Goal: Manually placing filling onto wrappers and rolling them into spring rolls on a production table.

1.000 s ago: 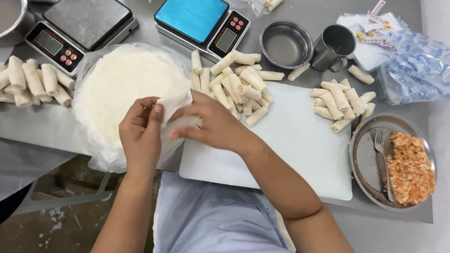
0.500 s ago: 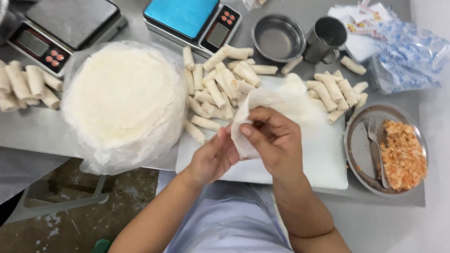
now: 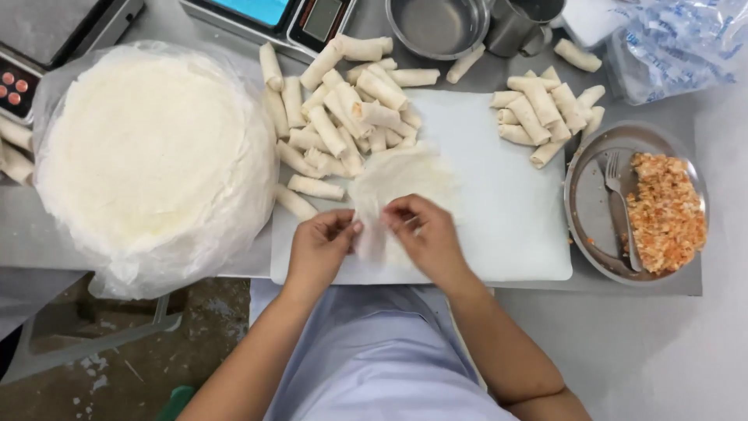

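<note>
Btwn both hands [image 3: 372, 238], thin wrapper sheet [image 3: 397, 183] pinched over cutting board [image 3: 506, 203].

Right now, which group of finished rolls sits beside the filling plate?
The smaller pile of rolls, right of the cutting board, beside the filling plate; the larger pile lies left.

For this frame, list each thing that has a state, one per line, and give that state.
Left hand: pinching the wrapper's near edge.
Right hand: pinching the same edge.
Single wrapper: unrolled, spread over the cutting board.
Wrapper stack: piled in an opened plastic bag.
Rolls by the stack: rolled shut, heaped.
Metal plate: half covered with orange filling, fork lying on it.
Steel bowl: looks empty.
</note>
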